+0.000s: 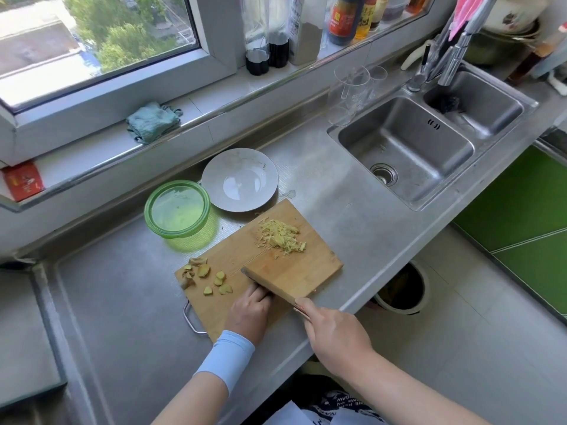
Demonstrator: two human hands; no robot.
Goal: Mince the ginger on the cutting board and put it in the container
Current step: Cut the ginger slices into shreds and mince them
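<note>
Diagonally: ginger pile, cleaver spine, far-left to near-right.

A person is standing at a gray counter. The right hand is holding a big knife on the wooden cutting board. The left hand is resting on the board right beside the blade, its fingers curling under. A pile of thin ginger strips is lying at the far end. Some ginger chunks are sitting on the left. A green container and a gray plate are sitting just behind the board.
</note>
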